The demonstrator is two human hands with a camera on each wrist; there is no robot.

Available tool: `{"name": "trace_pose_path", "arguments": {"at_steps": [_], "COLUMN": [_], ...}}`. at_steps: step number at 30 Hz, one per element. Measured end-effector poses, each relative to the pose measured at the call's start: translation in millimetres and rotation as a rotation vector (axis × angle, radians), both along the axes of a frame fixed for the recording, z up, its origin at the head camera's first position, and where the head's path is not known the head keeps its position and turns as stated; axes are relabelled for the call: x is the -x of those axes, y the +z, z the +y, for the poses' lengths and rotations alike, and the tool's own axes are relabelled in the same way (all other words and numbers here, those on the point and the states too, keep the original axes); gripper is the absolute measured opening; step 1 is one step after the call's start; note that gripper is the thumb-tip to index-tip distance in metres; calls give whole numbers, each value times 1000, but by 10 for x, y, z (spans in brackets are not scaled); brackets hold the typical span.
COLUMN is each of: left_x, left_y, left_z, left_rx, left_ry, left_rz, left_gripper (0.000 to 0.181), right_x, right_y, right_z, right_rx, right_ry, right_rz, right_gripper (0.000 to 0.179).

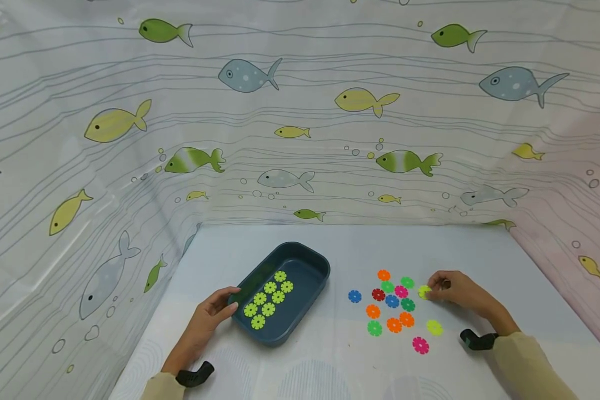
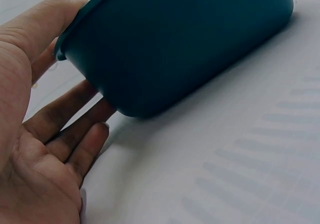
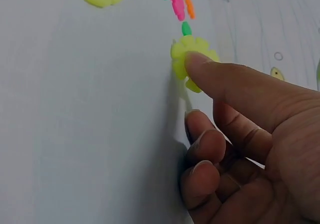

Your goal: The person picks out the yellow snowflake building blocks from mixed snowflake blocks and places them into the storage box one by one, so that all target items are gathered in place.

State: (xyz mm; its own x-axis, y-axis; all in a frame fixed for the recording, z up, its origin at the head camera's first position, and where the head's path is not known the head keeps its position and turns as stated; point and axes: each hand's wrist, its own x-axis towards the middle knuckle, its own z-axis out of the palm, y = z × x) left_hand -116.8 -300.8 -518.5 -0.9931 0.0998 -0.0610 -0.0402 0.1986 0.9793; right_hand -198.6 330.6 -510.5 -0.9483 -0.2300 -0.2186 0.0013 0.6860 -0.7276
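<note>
My left hand (image 1: pixel 206 322) grips the near left corner of a dark blue-green plastic tub (image 1: pixel 297 297). In the left wrist view the thumb (image 2: pixel 52 19) lies at the rim, with the other fingers against the outer wall below. Several yellow notched flower-shaped discs (image 1: pixel 268 309) lie flat inside the tub. On the right, my right hand (image 1: pixel 457 290) pinches a yellow notched disc (image 3: pixel 181 52) between thumb and forefinger, close over the table, its other fingers curled. Another yellow disc (image 1: pixel 434 328) lies near that hand.
Between the tub and my right hand, loose discs are spread on the white table (image 1: pixel 330 355): orange (image 1: pixel 394 325), green (image 1: pixel 374 328), blue (image 1: pixel 355 296), pink (image 1: pixel 420 345) and dark red (image 1: pixel 378 295). A fish-patterned sheet (image 1: pixel 305 150) rises around the back and sides.
</note>
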Motion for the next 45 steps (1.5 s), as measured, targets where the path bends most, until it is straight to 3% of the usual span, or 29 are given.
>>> {"name": "trace_pose_path", "arguments": {"at_steps": [10, 18, 26, 34, 40, 45], "left_x": [30, 50, 58, 60, 36, 39], "left_y": [-11, 1, -47, -21, -13, 0], "left_z": [-8, -24, -24, 8, 23, 24], "left_rx": [-4, 4, 17, 2, -1, 10], "left_ry": [-10, 10, 23, 42, 53, 41], "left_rz": [-9, 0, -45, -30, -51, -31], "left_gripper": [48, 48, 48, 47, 48, 48], "right_x": [-5, 21, 16, 34, 50, 55], "right_y": [13, 34, 54, 100, 119, 162], "right_z": [41, 30, 6, -80, -167, -239], "right_rx": [74, 148, 162, 245, 230, 241], "right_ry": [-1, 23, -82, -135, -147, -119], "right_rz": [-41, 12, 15, 61, 54, 55], "right_gripper": [35, 33, 41, 46, 48, 50]}}
